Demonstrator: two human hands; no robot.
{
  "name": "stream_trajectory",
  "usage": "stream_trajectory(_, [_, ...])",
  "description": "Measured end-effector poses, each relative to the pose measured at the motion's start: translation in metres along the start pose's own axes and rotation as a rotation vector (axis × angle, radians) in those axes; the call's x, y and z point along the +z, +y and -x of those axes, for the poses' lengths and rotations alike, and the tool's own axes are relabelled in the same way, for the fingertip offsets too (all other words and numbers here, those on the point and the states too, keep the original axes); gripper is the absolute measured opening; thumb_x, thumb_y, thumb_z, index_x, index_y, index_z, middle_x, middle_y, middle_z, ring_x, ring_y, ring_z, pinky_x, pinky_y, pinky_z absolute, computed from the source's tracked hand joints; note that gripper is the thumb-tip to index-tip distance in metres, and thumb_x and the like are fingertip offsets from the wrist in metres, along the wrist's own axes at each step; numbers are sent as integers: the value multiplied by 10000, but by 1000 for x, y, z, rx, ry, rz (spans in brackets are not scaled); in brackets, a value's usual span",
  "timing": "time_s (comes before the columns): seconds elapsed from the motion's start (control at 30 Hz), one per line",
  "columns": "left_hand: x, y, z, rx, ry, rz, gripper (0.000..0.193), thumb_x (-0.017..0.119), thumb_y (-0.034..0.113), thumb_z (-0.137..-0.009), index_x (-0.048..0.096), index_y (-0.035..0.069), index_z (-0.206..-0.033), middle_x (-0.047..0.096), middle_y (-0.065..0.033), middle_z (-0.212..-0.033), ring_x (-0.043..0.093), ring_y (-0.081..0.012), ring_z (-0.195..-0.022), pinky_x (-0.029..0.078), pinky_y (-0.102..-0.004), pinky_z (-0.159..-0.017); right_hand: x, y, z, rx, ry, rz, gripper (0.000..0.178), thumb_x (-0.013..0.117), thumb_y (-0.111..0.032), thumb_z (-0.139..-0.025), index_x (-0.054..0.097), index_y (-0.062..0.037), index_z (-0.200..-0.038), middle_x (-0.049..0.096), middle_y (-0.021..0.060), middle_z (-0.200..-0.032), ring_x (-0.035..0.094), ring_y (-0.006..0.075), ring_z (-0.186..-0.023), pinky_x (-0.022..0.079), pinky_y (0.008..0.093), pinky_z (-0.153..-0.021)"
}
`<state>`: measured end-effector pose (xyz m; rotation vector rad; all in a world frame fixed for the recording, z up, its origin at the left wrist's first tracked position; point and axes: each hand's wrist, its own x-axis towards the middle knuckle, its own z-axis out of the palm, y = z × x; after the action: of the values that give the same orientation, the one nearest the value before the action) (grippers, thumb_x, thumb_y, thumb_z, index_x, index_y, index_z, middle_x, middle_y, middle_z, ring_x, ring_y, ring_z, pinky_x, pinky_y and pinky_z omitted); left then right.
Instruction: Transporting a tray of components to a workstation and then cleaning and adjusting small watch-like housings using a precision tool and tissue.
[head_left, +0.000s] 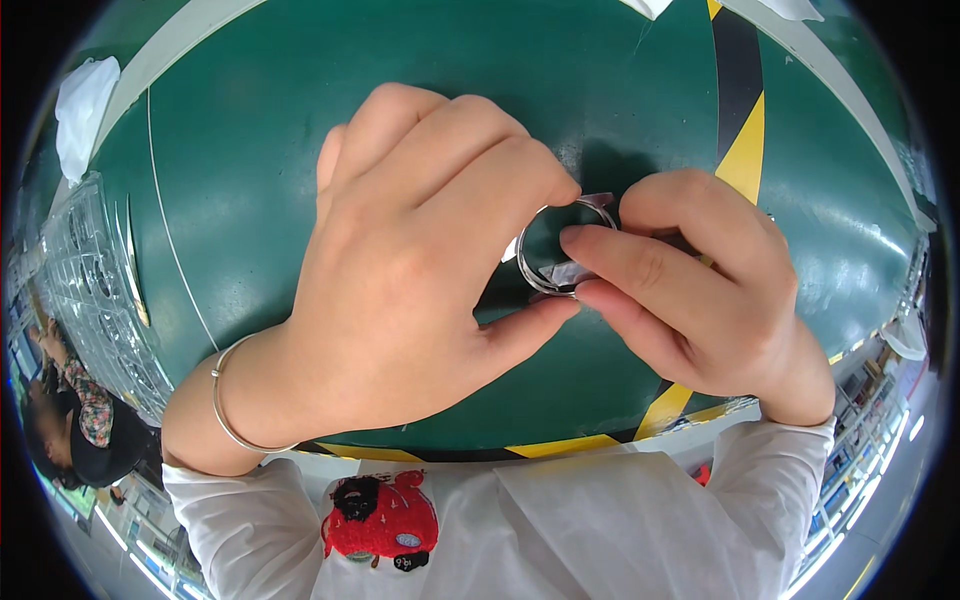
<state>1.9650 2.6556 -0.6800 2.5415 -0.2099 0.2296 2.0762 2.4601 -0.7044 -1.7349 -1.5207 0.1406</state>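
Note:
A thin, shiny metal ring [524,268] is held above the green tabletop between my two hands. My left hand [400,255] is closed on it, index finger at the ring's top and thumb at its lower edge. On the ring's right side, my right hand [705,285] pinches with thumb and index finger, the fingertips reaching over the rim. Next to those fingertips, inside the ring, shows a small silvery strip [567,272]; I cannot tell whether it is attached. A small translucent tab [599,199] sticks out at the ring's top. The fingers partly cover the ring.
Black and yellow tape [740,135] crosses the green tabletop [240,130] on the right and lines its near edge. Clear plastic trays [95,290] stand at the left edge, with a white bag [88,115] beyond. Another person [85,425] is at far left.

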Motion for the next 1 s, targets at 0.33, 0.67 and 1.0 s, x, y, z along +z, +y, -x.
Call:
stream_trajectory(0.33, [-14, 6, -4, -101, -117, 85, 679, 906, 327, -536, 700, 52, -1122, 602, -89, -1113, 537, -296, -1048, 362, -410, -974, -7, 6, 0, -67, 42, 52, 198, 788, -67, -733, 732, 13, -905, 633, 116, -808, 608, 234, -635, 465, 324, -501])
stream_trajectory(0.67, [-13, -8, 7, 20, -115, -114, 627, 895, 355, -570, 679, 70, -1085, 566, -116, -1192, 496, -360, -1140, 369, -453, -1006, -3, 14, -6, -34, 34, -88, 156, 753, -21, -765, 717, 18, -911, 656, 116, -784, 608, 231, -624, 458, 301, -513])
stream_trajectory(1.0, [-13, -3, -1, 27, -103, -86, 574, 887, 285, -571, 730, 64, -1077, 618, -85, -1041, 527, -313, -1052, 413, -412, -945, 5, -3, -4, 45, 116, -1, 214, 758, 57, -749, 717, 32, -957, 609, 128, -872, 573, 222, -695, 448, 295, -572])
